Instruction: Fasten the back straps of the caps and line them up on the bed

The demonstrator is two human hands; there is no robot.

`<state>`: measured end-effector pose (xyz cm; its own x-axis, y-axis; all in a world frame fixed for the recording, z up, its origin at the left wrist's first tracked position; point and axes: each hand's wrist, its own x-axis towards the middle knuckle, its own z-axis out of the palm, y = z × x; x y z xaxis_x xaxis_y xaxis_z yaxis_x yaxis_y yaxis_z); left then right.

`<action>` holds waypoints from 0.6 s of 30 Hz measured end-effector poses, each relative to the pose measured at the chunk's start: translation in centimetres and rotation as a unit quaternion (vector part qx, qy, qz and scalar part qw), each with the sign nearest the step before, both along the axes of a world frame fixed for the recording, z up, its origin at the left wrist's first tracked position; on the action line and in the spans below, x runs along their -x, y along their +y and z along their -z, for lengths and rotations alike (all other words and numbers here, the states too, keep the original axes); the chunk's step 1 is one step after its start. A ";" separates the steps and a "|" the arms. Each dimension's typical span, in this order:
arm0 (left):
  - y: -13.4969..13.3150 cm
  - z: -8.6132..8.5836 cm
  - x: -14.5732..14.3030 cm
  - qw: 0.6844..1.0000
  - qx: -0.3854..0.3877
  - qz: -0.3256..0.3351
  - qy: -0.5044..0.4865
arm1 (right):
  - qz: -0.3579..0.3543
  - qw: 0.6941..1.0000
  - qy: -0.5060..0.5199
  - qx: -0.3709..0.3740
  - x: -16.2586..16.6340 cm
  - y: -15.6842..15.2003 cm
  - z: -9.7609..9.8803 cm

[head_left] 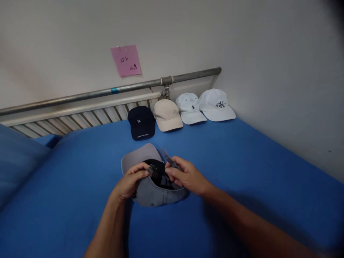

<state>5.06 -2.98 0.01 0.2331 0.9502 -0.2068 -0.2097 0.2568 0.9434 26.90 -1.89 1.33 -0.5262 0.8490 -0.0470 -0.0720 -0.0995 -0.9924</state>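
Observation:
A grey baseball cap (158,197) is held with its dark inside facing up over the blue surface. Its lighter brim (139,156) points away from me to the left. On the left side of the opening, my left hand (127,182) pinches the cap at a small metal-looking buckle (151,170). My right hand (188,176) is closed on a thin grey strap (169,158), whose free end sticks up past the fingers. Whether that strap passes through the buckle cannot be seen.
Along the back stand a navy cap (141,123), a beige cap (168,114), a pale cap with a small rider logo (189,107) and a white cap (216,104). Behind them run a metal pipe (139,86) and a radiator (80,122). A pink note (125,61) hangs on the wall.

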 end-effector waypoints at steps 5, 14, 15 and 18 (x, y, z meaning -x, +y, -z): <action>0.2 0.0 -0.2 1.000 -0.024 -0.006 0.003 | 0.013 0.996 -0.087 0.014 0.6 0.8 1.2; -0.1 -0.6 -0.1 0.999 -0.040 0.026 -0.006 | -0.049 0.995 -0.087 0.030 0.9 0.3 1.4; -0.2 -0.6 -0.1 0.999 -0.040 0.026 -0.004 | -0.037 0.995 -0.080 0.034 0.9 0.4 1.5; -0.2 -0.5 0.0 0.999 -0.046 0.017 0.014 | 0.006 0.997 -0.051 0.059 0.8 0.7 1.8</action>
<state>5.06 -3.22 0.51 0.2618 0.9569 -0.1260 -0.1752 0.1755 0.9688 26.12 -1.18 -0.50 -0.5028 0.8410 -0.1997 0.0259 -0.2162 -0.9760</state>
